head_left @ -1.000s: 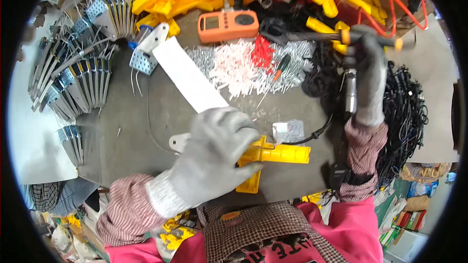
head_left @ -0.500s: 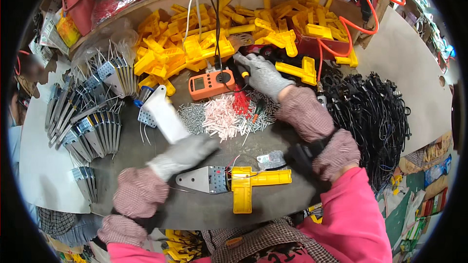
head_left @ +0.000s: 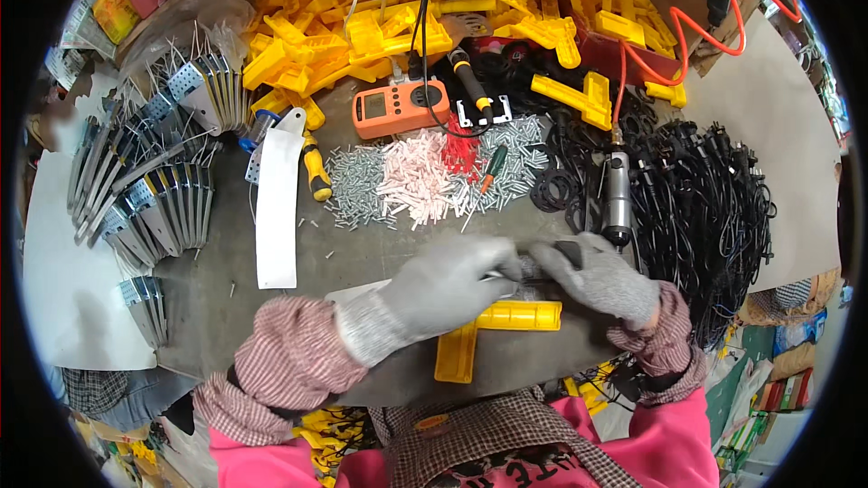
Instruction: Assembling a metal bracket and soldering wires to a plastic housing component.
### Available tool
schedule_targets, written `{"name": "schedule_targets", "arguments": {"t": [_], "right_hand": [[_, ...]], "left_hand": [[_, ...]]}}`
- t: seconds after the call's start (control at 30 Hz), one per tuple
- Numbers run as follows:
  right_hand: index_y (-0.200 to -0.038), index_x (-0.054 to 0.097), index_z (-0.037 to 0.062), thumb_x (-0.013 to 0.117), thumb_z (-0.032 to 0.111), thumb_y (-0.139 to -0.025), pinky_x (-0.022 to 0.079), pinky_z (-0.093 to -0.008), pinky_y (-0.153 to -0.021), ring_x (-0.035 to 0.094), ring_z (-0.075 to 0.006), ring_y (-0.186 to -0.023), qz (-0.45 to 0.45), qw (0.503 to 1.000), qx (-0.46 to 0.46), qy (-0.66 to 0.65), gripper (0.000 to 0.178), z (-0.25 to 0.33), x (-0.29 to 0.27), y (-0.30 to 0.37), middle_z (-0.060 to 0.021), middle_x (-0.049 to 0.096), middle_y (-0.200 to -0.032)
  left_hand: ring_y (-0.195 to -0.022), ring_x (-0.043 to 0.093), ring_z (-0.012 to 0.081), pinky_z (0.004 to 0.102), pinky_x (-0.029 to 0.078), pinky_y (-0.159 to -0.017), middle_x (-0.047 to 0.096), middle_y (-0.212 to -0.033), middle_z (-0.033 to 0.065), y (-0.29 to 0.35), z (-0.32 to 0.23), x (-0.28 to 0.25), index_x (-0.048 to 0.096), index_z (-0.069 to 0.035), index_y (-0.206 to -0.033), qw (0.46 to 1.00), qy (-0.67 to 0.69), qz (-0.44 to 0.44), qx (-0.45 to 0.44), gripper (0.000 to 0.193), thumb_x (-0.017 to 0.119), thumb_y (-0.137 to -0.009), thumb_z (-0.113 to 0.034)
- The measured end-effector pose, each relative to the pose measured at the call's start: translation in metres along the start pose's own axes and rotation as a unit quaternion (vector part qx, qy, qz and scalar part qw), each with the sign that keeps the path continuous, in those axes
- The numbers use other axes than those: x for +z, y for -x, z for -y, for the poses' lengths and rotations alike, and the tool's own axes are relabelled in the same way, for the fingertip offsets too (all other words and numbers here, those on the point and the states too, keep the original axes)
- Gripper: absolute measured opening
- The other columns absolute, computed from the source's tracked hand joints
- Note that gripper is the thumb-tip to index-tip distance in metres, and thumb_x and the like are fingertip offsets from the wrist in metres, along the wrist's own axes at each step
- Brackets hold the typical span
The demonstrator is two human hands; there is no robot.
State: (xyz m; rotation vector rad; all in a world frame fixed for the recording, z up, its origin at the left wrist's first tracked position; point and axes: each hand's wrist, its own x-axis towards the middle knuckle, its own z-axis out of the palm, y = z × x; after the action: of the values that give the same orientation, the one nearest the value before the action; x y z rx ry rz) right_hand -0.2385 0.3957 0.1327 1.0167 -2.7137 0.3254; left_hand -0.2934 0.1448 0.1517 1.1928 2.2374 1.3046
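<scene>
My left hand (head_left: 443,280), in a grey glove, is closed in a pinch over the work in front of me, slightly blurred. My right hand (head_left: 597,278), gloved too, is closed facing it, fingertips almost meeting the left's. Between them is a small clear plastic bag (head_left: 529,273), mostly covered by fingers. Just below lies a yellow T-shaped plastic housing (head_left: 520,315), partly hidden by the left hand. A grey metal plate (head_left: 354,291) pokes out from under that hand. Further left a long white strip (head_left: 277,217) lies on the table.
Yellow housings (head_left: 307,54) are heaped at the back. An orange meter (head_left: 398,108), a yellow-and-black screwdriver (head_left: 316,167), screws (head_left: 357,185) and pale pink sleeves (head_left: 420,176) lie mid-table. Metal plates (head_left: 185,235) stack left; black cables (head_left: 701,208) and a hanging power screwdriver (head_left: 617,199) stand right.
My right hand has come back from the dark-handled tool at the rear to the front. My left hand has left the white strip and moved right, over the housing. The view has shifted slightly.
</scene>
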Motion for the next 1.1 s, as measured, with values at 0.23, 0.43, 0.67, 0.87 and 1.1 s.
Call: {"name": "schedule_targets", "arguments": {"t": [0.23, 0.43, 0.67, 0.87, 1.1], "right_hand": [[-0.123, 0.059, 0.0043, 0.065, 0.026, -0.094, 0.052, -0.0382, -0.085, 0.067, -0.0329, -0.096, 0.177, 0.849, 0.230, -0.441, 0.036, 0.045, -0.023, -0.051, -0.0164, 0.068, -0.106], [-0.112, 0.068, 0.0025, 0.059, 0.027, -0.098, 0.051, -0.0343, -0.078, 0.063, -0.0330, -0.083, 0.156, 0.841, 0.263, -0.446, 0.030, 0.045, 0.010, -0.035, -0.0152, 0.067, -0.088], [-0.100, 0.067, 0.0043, 0.051, 0.030, -0.100, 0.049, -0.0354, -0.070, 0.063, -0.0237, -0.076, 0.179, 0.790, 0.280, -0.516, 0.030, 0.037, 0.018, -0.036, -0.0116, 0.064, -0.080], [-0.117, 0.064, 0.0107, 0.052, 0.021, -0.097, 0.052, -0.0373, -0.071, 0.065, -0.0271, -0.079, 0.108, 0.905, 0.208, -0.354, 0.025, 0.029, 0.059, -0.031, -0.0085, 0.068, -0.096], [-0.129, 0.061, 0.0198, 0.060, 0.021, -0.088, 0.051, -0.0354, -0.074, 0.065, -0.0205, -0.091, -0.026, 0.972, 0.090, -0.215, 0.041, 0.026, 0.092, -0.021, -0.0033, 0.066, -0.105]], "left_hand": [[-0.091, 0.062, 0.0321, 0.0426, 0.046, -0.085, 0.064, -0.090, 0.0104, 0.040, 0.005, 0.010, 0.059, -0.006, -0.096, 0.976, -0.159, -0.151, 0.011, 0.026, 0.076, -0.076, -0.007], [-0.096, 0.058, 0.0327, 0.0442, 0.044, -0.089, 0.059, -0.104, 0.0088, 0.071, 0.026, 0.030, 0.053, -0.010, -0.099, 0.956, -0.223, -0.193, 0.007, 0.034, 0.075, -0.073, -0.004], [-0.107, 0.059, 0.0301, 0.0442, 0.044, -0.094, 0.062, -0.116, 0.0079, 0.076, 0.031, 0.032, 0.061, -0.009, -0.102, 0.938, -0.301, -0.161, 0.051, 0.035, 0.073, -0.070, -0.005], [-0.110, 0.059, 0.0252, 0.0498, 0.041, -0.098, 0.064, -0.114, 0.0043, 0.087, 0.001, 0.036, 0.067, -0.014, -0.095, 0.880, -0.452, -0.120, 0.080, 0.025, 0.074, -0.071, -0.015], [-0.099, 0.059, 0.0295, 0.0499, 0.037, -0.100, 0.063, -0.095, 0.0043, 0.060, -0.002, 0.030, 0.059, -0.009, -0.092, 0.954, -0.289, -0.071, -0.043, 0.028, 0.074, -0.071, 0.000]]}}
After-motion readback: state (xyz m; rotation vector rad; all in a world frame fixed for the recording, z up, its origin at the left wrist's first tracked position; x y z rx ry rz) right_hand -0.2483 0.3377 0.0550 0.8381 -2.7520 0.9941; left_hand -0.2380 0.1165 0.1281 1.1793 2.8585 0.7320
